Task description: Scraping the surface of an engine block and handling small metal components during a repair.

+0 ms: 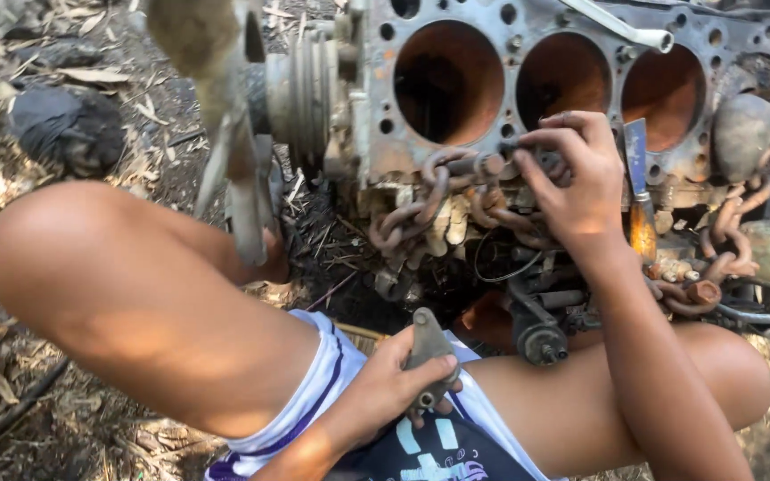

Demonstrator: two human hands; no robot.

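A rusty engine block [376, 134] with three round cylinder bores lies on the ground in front of me. Heavy rusty chain [421, 209] is draped over its near side. My right hand [572, 178] reaches up to the block's edge, fingers pinched on a small dark part next to a chain link. My left hand [398, 383] rests on my lap between my bare knees, closed around a grey metal bracket [430, 352]. A blue-handled screwdriver [639, 191] stands against the block just right of my right hand.
A pulley and fan blades [242, 151] stick out at the block's left end. A metal bar [621, 27] lies across the top of the block. Dry leaves and dirt cover the ground; a dark cloth lump [69, 125] lies at upper left.
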